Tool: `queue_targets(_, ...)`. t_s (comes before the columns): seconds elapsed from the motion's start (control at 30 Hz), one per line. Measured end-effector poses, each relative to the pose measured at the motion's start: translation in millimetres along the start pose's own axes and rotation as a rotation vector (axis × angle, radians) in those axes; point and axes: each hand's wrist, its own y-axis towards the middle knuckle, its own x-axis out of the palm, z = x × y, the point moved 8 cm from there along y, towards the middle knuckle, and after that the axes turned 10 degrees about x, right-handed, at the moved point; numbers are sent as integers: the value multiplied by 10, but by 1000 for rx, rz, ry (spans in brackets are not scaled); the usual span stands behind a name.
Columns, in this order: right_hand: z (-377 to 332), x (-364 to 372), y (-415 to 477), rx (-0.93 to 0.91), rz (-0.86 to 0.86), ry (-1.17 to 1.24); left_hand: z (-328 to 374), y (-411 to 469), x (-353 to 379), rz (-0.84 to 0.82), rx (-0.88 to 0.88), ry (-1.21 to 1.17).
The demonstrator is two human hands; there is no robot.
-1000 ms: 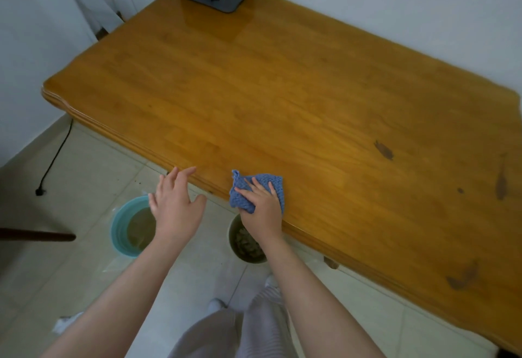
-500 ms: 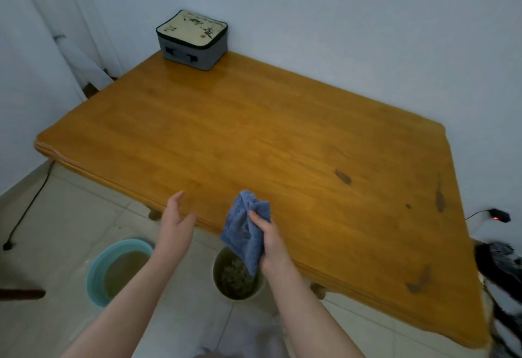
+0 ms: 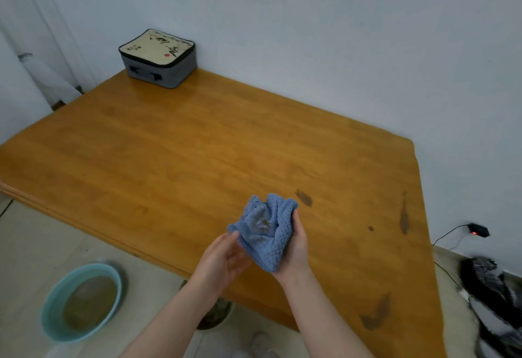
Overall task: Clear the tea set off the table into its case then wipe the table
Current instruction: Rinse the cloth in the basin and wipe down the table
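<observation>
Item: blue waffle-knit cloth (image 3: 264, 233), bunched and held above the near edge of the orange-brown wooden table (image 3: 169, 145), brown soiling on its upturned face. A second ago it lay flat under the right hand (image 3: 296, 253); now that hand's fingers curl round its right side. The left hand (image 3: 223, 261), idle before, cups the left corner, fingers half curled; a pinch cannot be confirmed. The grey zip case with cream printed lid (image 3: 158, 58) sits closed at the far corner. Judgement: wiping is paused, probably to refold; dark marks (image 3: 303, 197) remain.
</observation>
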Motion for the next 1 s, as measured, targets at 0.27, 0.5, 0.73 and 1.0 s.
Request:
queue_targets(0.27, -433, -446, 84, 50, 23, -147, 18, 112, 461, 124, 191, 25)
queue_targets(0.5, -665, -663, 42, 36, 129, -301, -14, 263, 503, 164, 193, -72)
queue_targets(0.73, -864, -1021, -1, -34, 408, -563, -195, 383, 589, 83, 114, 107)
queue_targets(1.0, -1009, -1190, -303, -567, 918, -1940, -639, 328, 548, 182, -89, 354)
